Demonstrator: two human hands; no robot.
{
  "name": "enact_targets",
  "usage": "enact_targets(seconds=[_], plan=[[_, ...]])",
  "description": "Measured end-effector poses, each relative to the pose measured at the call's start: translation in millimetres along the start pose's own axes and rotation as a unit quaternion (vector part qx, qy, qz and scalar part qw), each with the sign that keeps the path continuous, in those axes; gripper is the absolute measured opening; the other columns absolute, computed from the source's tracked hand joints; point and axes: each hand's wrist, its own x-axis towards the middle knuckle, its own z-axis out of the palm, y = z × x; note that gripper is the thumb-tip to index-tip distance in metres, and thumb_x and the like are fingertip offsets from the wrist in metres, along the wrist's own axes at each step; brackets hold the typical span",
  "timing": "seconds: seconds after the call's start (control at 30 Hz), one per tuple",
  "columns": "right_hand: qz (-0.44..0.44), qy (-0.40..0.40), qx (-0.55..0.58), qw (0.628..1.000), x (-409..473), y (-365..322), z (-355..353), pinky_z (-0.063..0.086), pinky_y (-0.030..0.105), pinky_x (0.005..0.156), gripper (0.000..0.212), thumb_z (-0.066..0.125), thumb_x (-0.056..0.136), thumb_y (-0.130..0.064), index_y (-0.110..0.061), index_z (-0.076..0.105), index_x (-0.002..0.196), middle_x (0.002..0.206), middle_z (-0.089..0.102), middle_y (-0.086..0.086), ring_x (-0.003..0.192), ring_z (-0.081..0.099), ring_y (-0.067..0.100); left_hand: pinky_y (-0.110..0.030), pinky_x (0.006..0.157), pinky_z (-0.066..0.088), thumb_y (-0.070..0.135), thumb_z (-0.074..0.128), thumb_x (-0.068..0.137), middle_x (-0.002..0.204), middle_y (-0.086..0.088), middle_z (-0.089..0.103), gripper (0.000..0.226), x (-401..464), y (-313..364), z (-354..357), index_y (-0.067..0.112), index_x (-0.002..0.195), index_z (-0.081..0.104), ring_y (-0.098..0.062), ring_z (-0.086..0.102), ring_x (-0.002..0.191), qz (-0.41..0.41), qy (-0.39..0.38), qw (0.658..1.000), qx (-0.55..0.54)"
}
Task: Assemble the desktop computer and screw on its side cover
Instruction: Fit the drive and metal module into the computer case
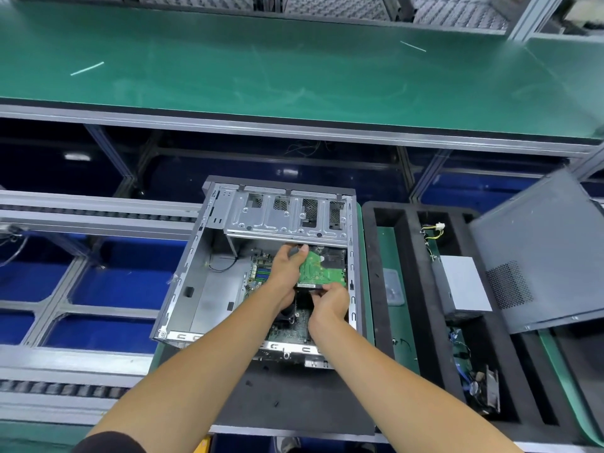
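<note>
The computer case [258, 266] lies on its side with the open side up, on a dark mat [294, 397] at the near edge of the desk [366, 289]. Inside it, the motherboard [261, 273] is on the bottom, and the metal drive cage [287, 217] sits across the far end.

Both hands are inside the case and hold a hard drive [322, 269] with its green circuit board facing up. The left hand [286, 273] grips the left side of the drive, with the thumb on the top near the far edge and the other fingers curled under it. The right hand [330, 300] holds the near edge, with the fingers curled around it. The drive is above the motherboard, and its far end is just under the front edge of the drive cage.

To the right of the case there is a black foam tray [369, 256] with long compartments. A grey power supply [464, 286] with coloured wires lies in one compartment, and blue cables [467, 371] are in the compartment nearer to the person. The grey side cover [536, 253] leans tilted over the right part of the tray. Beyond the case, a higher shelf with a green surface [294, 67] runs across the view.
</note>
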Motion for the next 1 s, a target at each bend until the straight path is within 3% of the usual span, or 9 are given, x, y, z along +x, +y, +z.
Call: enact_targets(seconds=[0.1, 0.2, 0.37, 0.47, 0.53, 0.6, 0.77, 0.87, 1.0], plan=[[0.002, 0.000, 0.006, 1.000, 1, -1, 2, 0.041, 0.033, 0.072, 0.014, 0.049, 0.087, 0.000, -0.009, 0.056, 0.079, 0.087, 0.056, 0.005, 0.077, 0.057, 0.020, -0.034, 0.087, 0.048, 0.036, 0.067, 0.096, 0.106, 0.009, 0.061, 0.026, 2, 0, 4, 0.020, 0.105, 0.050, -0.010, 0.060, 0.098, 0.004, 0.018, 1.000, -0.011], [0.008, 0.002, 0.015, 1.000, 3, -3, 5, 0.038, 0.036, 0.085, 0.013, 0.050, 0.088, 0.000, -0.007, 0.060, 0.083, 0.093, 0.057, 0.004, 0.081, 0.060, 0.017, -0.036, 0.095, 0.043, 0.035, 0.073, 0.092, 0.120, -0.002, 0.061, 0.056, 3, 2, 8, 0.008, 0.129, 0.041, -0.013, 0.059, 0.103, -0.001, 0.034, 0.999, -0.017], [0.004, -0.031, 0.059, 0.998, 8, -12, 16, 0.047, 0.025, 0.076, 0.016, 0.051, 0.089, 0.003, -0.007, 0.059, 0.080, 0.094, 0.061, 0.006, 0.081, 0.063, 0.018, -0.050, 0.109, 0.042, 0.036, 0.087, 0.077, 0.125, -0.010, 0.057, 0.070, 10, 12, 10, 0.007, 0.121, 0.040, -0.034, 0.055, 0.125, -0.034, 0.017, 0.998, -0.045], [0.001, -0.023, 0.065, 0.998, 11, -16, 24, 0.046, 0.028, 0.078, 0.019, 0.048, 0.091, 0.003, -0.009, 0.057, 0.079, 0.091, 0.058, 0.000, 0.087, 0.065, 0.023, -0.050, 0.109, 0.044, 0.048, 0.084, 0.077, 0.143, -0.011, 0.047, 0.099, 9, 20, 12, 0.014, 0.150, 0.026, -0.031, 0.051, 0.130, -0.078, 0.040, 0.993, -0.083], [-0.013, -0.013, 0.067, 0.998, 12, -15, 30, 0.043, 0.030, 0.065, 0.025, 0.045, 0.090, 0.006, -0.014, 0.054, 0.078, 0.081, 0.052, 0.000, 0.077, 0.060, 0.023, -0.048, 0.097, 0.055, 0.058, 0.076, 0.081, 0.138, -0.008, 0.052, 0.093, -5, 18, 17, 0.017, 0.150, 0.030, -0.029, 0.059, 0.120, -0.112, 0.042, 0.989, -0.086], [-0.021, -0.010, 0.067, 0.997, 12, -14, 33, 0.043, 0.031, 0.062, 0.028, 0.043, 0.089, 0.008, -0.015, 0.052, 0.074, 0.074, 0.052, 0.006, 0.064, 0.051, 0.024, -0.050, 0.096, 0.056, 0.059, 0.072, 0.085, 0.132, -0.011, 0.058, 0.086, -16, 5, 19, 0.019, 0.150, 0.032, -0.030, 0.064, 0.113, -0.122, 0.019, 0.991, -0.045], [0.004, 0.006, 0.026, 1.000, 12, -17, 33, 0.044, 0.034, 0.069, 0.020, 0.051, 0.089, -0.005, -0.004, 0.049, 0.069, 0.075, 0.057, 0.014, 0.068, 0.053, 0.029, -0.047, 0.093, 0.056, 0.028, 0.076, 0.090, 0.126, -0.015, 0.065, 0.078, -21, -11, 20, 0.012, 0.153, 0.033, -0.030, 0.066, 0.109, -0.061, 0.063, 0.996, -0.006], [0.008, -0.021, 0.011, 1.000, 9, -17, 29, 0.044, 0.034, 0.068, 0.016, 0.053, 0.088, -0.005, -0.006, 0.050, 0.072, 0.075, 0.054, 0.011, 0.071, 0.053, 0.028, -0.036, 0.075, 0.056, 0.021, 0.076, 0.090, 0.097, -0.008, 0.070, 0.070, -23, -9, 26, 0.005, 0.148, 0.039, -0.022, 0.068, 0.087, -0.039, 0.086, 0.995, -0.020], [-0.010, -0.044, -0.036, 0.998, 10, -23, 30, 0.044, 0.033, 0.065, 0.013, 0.055, 0.089, -0.003, -0.009, 0.055, 0.077, 0.078, 0.060, 0.010, 0.071, 0.056, 0.027, -0.029, 0.061, 0.058, 0.016, 0.074, 0.092, 0.085, -0.007, 0.073, 0.034, -24, -3, 26, 0.010, 0.115, 0.050, -0.015, 0.073, 0.074, -0.025, 0.080, 0.996, -0.014]])
